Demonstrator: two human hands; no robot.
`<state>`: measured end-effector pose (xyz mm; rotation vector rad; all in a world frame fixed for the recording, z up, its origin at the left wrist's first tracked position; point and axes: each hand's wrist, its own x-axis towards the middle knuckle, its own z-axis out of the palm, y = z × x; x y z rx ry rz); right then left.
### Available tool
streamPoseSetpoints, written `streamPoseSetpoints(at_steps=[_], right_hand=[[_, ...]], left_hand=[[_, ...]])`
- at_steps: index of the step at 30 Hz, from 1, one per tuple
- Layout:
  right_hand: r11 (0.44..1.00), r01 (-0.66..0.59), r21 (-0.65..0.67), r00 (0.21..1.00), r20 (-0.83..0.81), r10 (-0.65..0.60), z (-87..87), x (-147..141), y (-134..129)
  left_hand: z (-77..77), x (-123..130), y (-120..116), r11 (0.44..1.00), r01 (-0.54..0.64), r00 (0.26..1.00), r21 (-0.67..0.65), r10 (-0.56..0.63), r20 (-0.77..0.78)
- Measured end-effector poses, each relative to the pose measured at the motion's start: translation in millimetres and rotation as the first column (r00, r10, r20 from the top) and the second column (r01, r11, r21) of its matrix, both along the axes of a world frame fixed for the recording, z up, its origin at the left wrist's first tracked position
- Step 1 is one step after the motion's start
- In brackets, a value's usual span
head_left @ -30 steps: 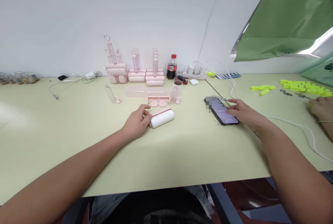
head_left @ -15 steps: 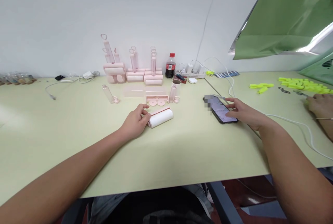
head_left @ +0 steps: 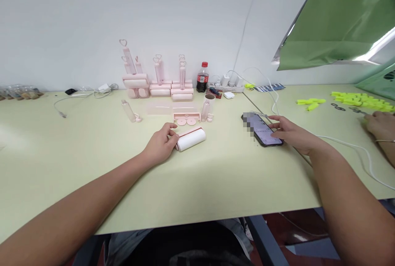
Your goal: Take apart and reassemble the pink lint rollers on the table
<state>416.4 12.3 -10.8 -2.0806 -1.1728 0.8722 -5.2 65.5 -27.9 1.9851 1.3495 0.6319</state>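
Observation:
My left hand point(head_left: 161, 143) rests on the table with curled fingers. Its thumb and fingertips are at the left end of a white roll with a pink edge point(head_left: 191, 139), which lies at a slant. Just behind the roll is a pink plastic piece with two round discs point(head_left: 187, 118). A small clear tube point(head_left: 205, 111) stands beside it, and another tube point(head_left: 128, 110) leans farther left. Over on the right, my right hand point(head_left: 288, 135) is at a smartphone point(head_left: 263, 130) lying face up with a lit screen. Its fingers are apart, the thumb over the screen and other fingertips by the far edge.
Pink assemblies with heart-topped tubes point(head_left: 182, 82) line the wall, beside a cola bottle point(head_left: 202, 78) and a power strip point(head_left: 226, 88). A white cable point(head_left: 345, 144) crosses the right side. Another person's hand point(head_left: 379, 126) is near yellow pieces point(head_left: 364, 102) at far right.
My right thumb has shifted slightly to the right over the phone screen. My left hand and the white roll stay in place.

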Motion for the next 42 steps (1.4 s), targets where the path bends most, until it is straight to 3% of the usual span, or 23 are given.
streamPoseSetpoints(at_steps=[14,19,26,42], right_hand=[[1.0,-0.01,0.013,1.0,0.026,0.009,-2.1,2,0],[0.996,0.093,-0.004,0.972,0.217,-0.09,-1.7,-15,8],[0.996,0.085,-0.026,0.904,0.422,-0.066,-8.4,-22,19],[0.996,0.084,-0.007,0.988,0.129,-0.082,3.3,-17,7]], left_hand=[[1.2,0,-1,1.0,0.0,1.0,0.001,0.0,-0.008],[1.2,0,-1,1.0,0.001,1.0,0.007,-0.001,-0.004],[1.3,0,0,1.0,0.0,1.0,0.013,0.0,-0.009],[2.3,0,-1,1.0,0.006,1.0,0.018,-0.006,-0.009]])
